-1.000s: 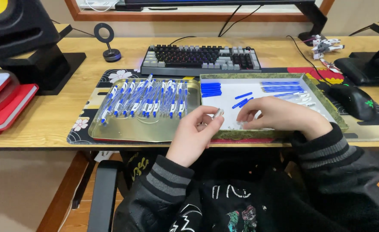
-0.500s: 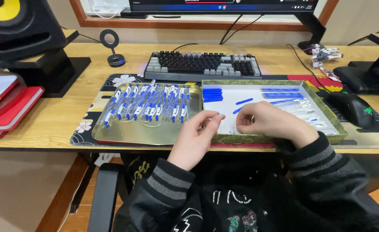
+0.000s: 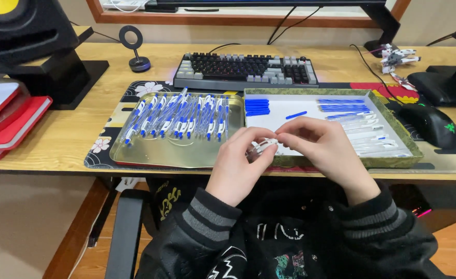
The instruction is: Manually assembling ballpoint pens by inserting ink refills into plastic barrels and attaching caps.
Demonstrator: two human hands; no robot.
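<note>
Nearest the camera: dark jacket sleeves with grey-striped cuffs, both forearms converging over the desk's front edge.

Left hand (image 3: 241, 163) and right hand (image 3: 323, 147) meet fingertip to fingertip over the near rim of the green tray (image 3: 393, 135). Between them sits a small clear pen barrel (image 3: 263, 148), pinched by the left thumb and forefinger; the right fingers close on its other end. What the right fingertips hold besides the barrel is hidden by the fingers; cannot tell.

Just beyond the grip, inside the green tray on its white liner: one loose blue part (image 3: 295, 114), a neat stack of blue caps (image 3: 257, 106) to the far left, thin blue refills (image 3: 341, 105) farther right, clear barrels (image 3: 370, 137) in a row to the right of the grip.

Left of the grip: metal tray (image 3: 135, 155) holding rows of assembled pens (image 3: 179, 118), blue and white, lying roughly parallel.

Judgement on the step in hand, joining pen parts: keep the barrel level and steady in the left pinch, align the piece along its axis before pressing, work low over the tray so a dropped part lands on the liner.

Farther: keyboard (image 3: 246, 70), black mouse (image 3: 430, 124) at right, speaker (image 3: 26, 31) and red books (image 3: 3, 121) at left, monitor base at back.
</note>
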